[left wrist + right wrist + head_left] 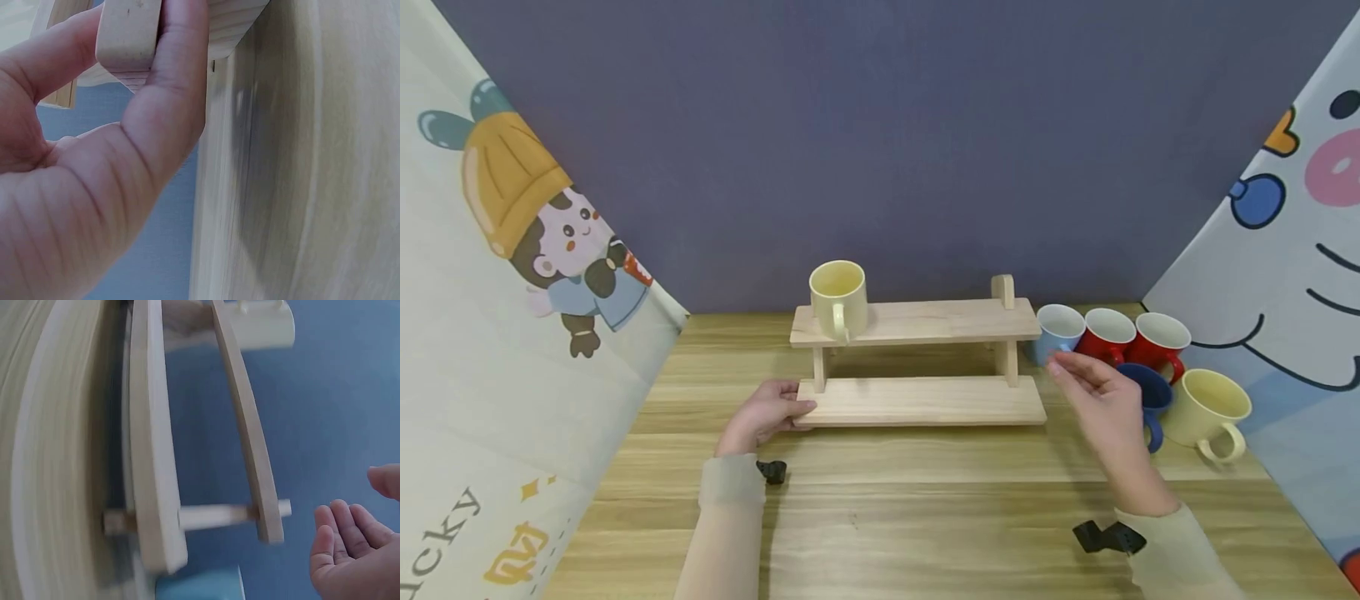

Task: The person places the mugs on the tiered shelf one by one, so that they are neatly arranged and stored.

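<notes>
A two-tier wooden shelf rack (925, 402) stands on the table. My left hand (767, 412) grips the left end of its lower board, and in the left wrist view the board's end (128, 37) lies between thumb and fingers. A pale yellow mug (837, 292) sits upright on the left of the upper board. To the right of the rack, my right hand (1108, 408) hovers with loosely bent fingers and nothing in them. Its fingertips overlap the front of a light blue mug (1060, 320) in the head view; the right wrist view shows them apart from it.
Two red mugs (1108, 327), a dark blue mug (1153, 387) partly behind the right hand, and a larger yellow mug (1213, 400) cluster at the right. A dark blue panel (910, 150) closes the back, with printed panels (490, 375) at both sides.
</notes>
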Demonstrator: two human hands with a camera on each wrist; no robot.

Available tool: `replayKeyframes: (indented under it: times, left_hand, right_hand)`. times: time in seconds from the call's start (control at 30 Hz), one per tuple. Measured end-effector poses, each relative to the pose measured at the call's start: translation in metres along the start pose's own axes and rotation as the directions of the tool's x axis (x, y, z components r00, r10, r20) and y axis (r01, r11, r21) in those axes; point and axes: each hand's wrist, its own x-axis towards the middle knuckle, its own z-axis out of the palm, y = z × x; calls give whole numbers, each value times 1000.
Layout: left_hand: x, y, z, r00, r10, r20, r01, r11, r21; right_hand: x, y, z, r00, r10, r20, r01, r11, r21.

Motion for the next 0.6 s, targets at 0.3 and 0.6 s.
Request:
replayKeyframes:
  times: [0.3, 0.6]
  left_hand:
    - [-2, 0, 2, 999, -14, -35, 16, 998, 62]
    - [-2, 2, 2, 1000, -1, -28, 3, 997, 76]
  right_hand:
    - [-10, 25, -55, 989, 85, -125, -92, 994, -51]
    - [-13, 45, -100, 972, 153, -179, -143, 988, 66]
